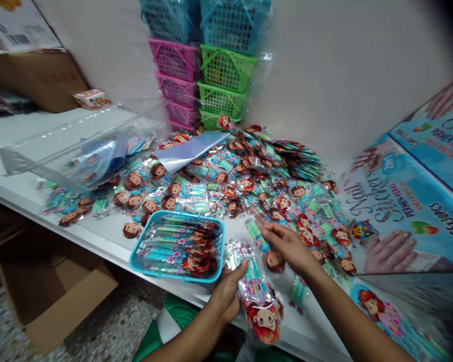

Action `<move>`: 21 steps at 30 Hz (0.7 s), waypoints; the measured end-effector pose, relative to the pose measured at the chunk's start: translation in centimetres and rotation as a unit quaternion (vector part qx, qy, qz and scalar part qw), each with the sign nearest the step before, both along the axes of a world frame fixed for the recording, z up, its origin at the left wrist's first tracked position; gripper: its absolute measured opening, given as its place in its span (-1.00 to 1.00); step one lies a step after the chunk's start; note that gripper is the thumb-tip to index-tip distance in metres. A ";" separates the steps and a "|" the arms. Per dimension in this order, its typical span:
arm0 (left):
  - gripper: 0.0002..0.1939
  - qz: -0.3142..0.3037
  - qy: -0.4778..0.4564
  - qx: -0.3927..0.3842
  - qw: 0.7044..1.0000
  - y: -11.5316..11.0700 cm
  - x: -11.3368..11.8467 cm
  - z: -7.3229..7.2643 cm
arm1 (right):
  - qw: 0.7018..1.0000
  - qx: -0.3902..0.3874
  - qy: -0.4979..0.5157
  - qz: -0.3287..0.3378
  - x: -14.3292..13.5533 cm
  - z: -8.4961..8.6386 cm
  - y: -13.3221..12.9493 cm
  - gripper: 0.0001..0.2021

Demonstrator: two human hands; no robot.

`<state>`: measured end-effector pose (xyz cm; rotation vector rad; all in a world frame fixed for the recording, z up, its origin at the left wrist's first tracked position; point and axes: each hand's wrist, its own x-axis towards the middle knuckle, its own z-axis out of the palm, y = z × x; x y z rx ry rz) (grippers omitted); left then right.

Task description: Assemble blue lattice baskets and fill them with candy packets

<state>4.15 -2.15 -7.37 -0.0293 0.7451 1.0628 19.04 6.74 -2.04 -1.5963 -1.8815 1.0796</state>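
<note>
My left hand (226, 294) is closed around a small stack of doll-headed candy packets (253, 281), thumb on top, near the table's front edge. The front packet shows a red-haired cartoon head at its lower end. Just to the right, my right hand (289, 246) pinches a single candy packet (253, 232) with green and blue contents; it is tilted, its brown-haired head hanging below my fingers. Left of my hands stands a blue plastic basket (136, 256), filled with rows of similar packets. A large loose pile of packets (226, 186) spreads behind both hands.
Stacked pink baskets (177, 88) and green baskets (226, 73) stand against the wall. A clear plastic bin (33, 156) lies at left, a printed nail-sticker box (400, 201) at right. An open cardboard box (68, 311) sits on the floor below the table edge.
</note>
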 end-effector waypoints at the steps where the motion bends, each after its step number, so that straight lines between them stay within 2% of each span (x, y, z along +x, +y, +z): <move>1: -0.48 0.014 0.003 -0.004 1.000 0.0 0.3 0.2 | 0.998 -0.035 0.042 -0.014 0.3 0.2 -1.8 -0.72; 4: -0.46 0.036 -0.004 -0.007 0.999 -0.2 1.3 1.2 | 0.994 -0.062 0.061 -0.069 0.3 -0.4 -6.6 -0.77; 7: -0.45 0.021 -0.026 0.017 0.999 -0.8 2.1 1.9 | 0.993 -0.018 -0.026 -0.111 -0.4 -1.1 -9.6 -0.81; 9: -0.49 0.014 -0.012 0.021 1.000 -1.4 2.3 1.9 | 0.991 0.015 -0.094 -0.093 -0.7 -0.8 -10.8 -0.84; 11: -0.55 -0.001 0.019 0.017 1.000 -2.0 2.2 1.7 | 0.988 0.032 -0.143 -0.044 -0.5 -0.1 -11.3 -0.82; 13: -0.59 -0.047 0.024 0.025 0.998 -2.5 1.6 1.4 | 0.990 0.029 -0.140 -0.003 0.3 0.8 -11.0 -0.75; 16: -0.65 -0.175 -0.033 0.066 0.982 -3.2 0.3 1.4 | 1.000 -0.002 0.008 -0.010 2.1 1.5 -9.2 -0.63; 18: -0.62 -0.247 -0.080 0.090 0.961 -4.0 -0.3 1.6 | 0.986 -0.070 0.152 -0.010 2.7 1.5 -8.1 -0.50; 20: -0.60 -0.263 -0.104 0.094 0.955 -5.0 -0.5 1.8 | 0.955 -0.168 0.241 0.041 2.3 1.3 -8.0 -0.42; 21: -0.60 -0.258 -0.106 0.088 0.956 -5.6 -0.5 1.9 | 0.943 -0.204 0.254 0.072 1.9 1.2 -8.3 -0.39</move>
